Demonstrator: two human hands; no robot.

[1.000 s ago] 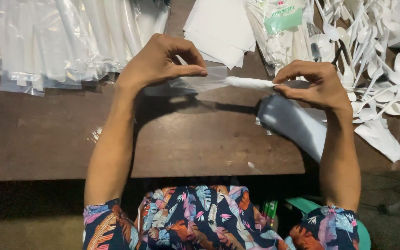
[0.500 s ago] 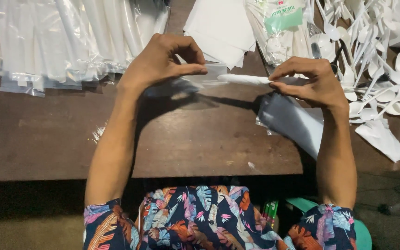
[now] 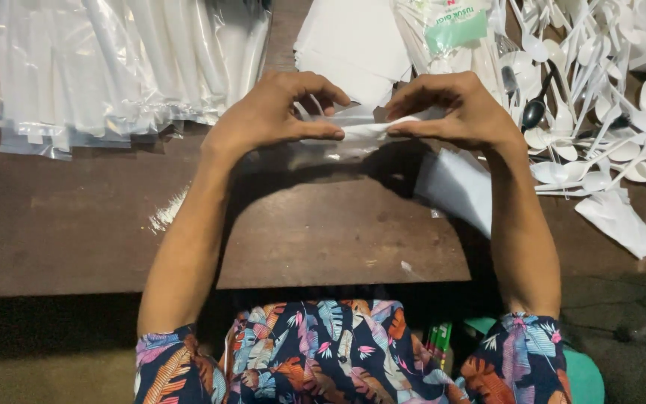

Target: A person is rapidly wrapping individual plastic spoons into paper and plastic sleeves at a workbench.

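- A dark brown wooden table (image 3: 76, 232) is seen from above; its near edge runs across the lower part of the view, and below it a dim floor is made out, with little else of the room shown.
- At the far left corner of the table, a heap of clear plastic sleeves (image 3: 114, 67) is spread out, some with white contents inside.
- At the far edge near the middle, a stack of white paper sheets (image 3: 357, 37) is laid.
- Just right of that stack, a clear bag with a green label (image 3: 454, 30) is placed at the far edge; its lettering is not read.
- Toward the far right corner, a loose pile of white plastic spoons (image 3: 592, 97) is scattered, with one dark spoon (image 3: 534, 112) among them.
- Near the right edge, folded white napkins (image 3: 618, 221) are lying.
- The left hand (image 3: 271, 116) is closed in a pinch on the clear sleeve (image 3: 330, 146), thumb against fingertips.
- The right hand (image 3: 461, 112) is closed in a narrow pinch on the white rolled item (image 3: 371, 129), which is held partly inside the sleeve's mouth.
- Both are held above the middle of the table, towards its far edge, between the two hands, which are nearly touching.
- A white sheet (image 3: 457, 187) is lying on the table under the right forearm.
- A floral-patterned garment (image 3: 338, 352) is seen at the near edge.
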